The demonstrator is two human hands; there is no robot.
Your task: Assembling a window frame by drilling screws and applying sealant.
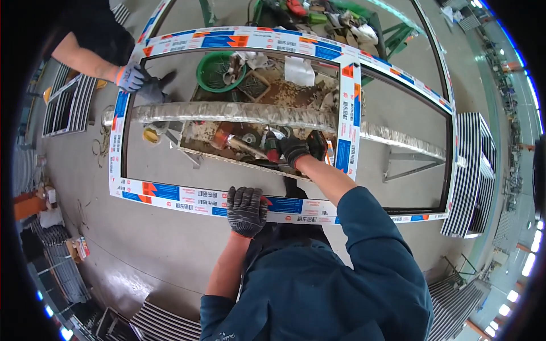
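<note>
A large window frame [187, 196], wrapped in white, blue and orange printed film, lies flat before me. My left hand [247, 212], in a dark grey knit glove, curls over its near rail. Through the larger opening reaches my right hand [294, 151], gloved alike, down at the tool tray [227, 157] below. Its fingers are closed around what looks like a red and black power drill [272, 149]; the glove hides part of the grip. Beside it in the tray lie a grinding disc [249, 138] and other small tools.
A film-wrapped support bar [239, 112] crosses under the frame. In the tray's far part sits a green basin [206, 73]. At the far left, a co-worker's gloved hand [131, 78] holds the frame's side. A green cart [318, 17] of scraps stands beyond; stacked profiles [470, 176] lie right.
</note>
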